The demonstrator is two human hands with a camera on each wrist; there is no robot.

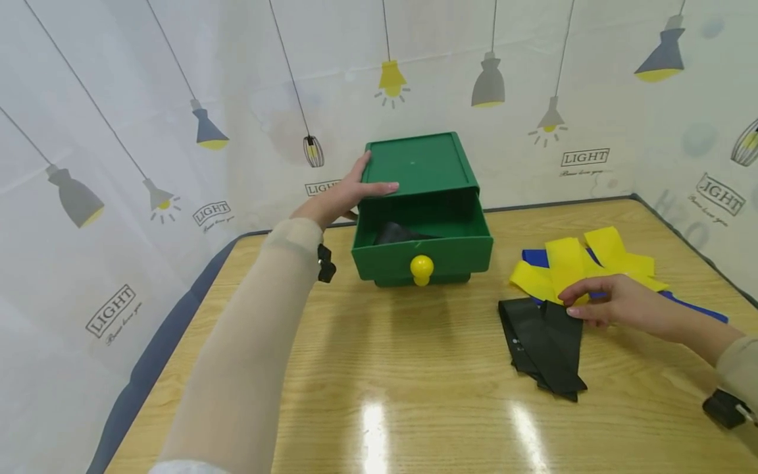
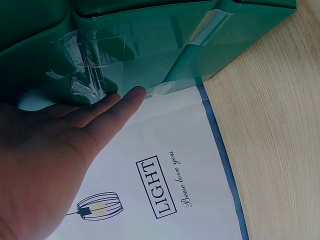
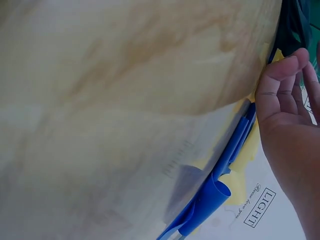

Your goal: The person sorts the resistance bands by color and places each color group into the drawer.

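A green box (image 1: 414, 161) with a pulled-out drawer (image 1: 385, 262) stands on the table. The drawer has a yellow knob (image 1: 422, 266), and a black strip (image 1: 395, 232) lies inside it. My left hand (image 1: 349, 191) rests on the box's left side, thumb on the top; in the left wrist view its fingers (image 2: 117, 112) extend along the taped green wall. To the right, my right hand (image 1: 616, 304) pinches the upper corner of several overlapping flat black strips (image 1: 547, 349). In the right wrist view its fingertips meet the dark strip (image 3: 295, 30), partly out of frame.
Several yellow strips (image 1: 568, 260) lie over blue strips (image 1: 695, 308) on the table's right side, just beyond the right hand. A curtain printed with lamps (image 1: 249, 79) hangs behind the wooden table (image 1: 426, 382) and along its sides.
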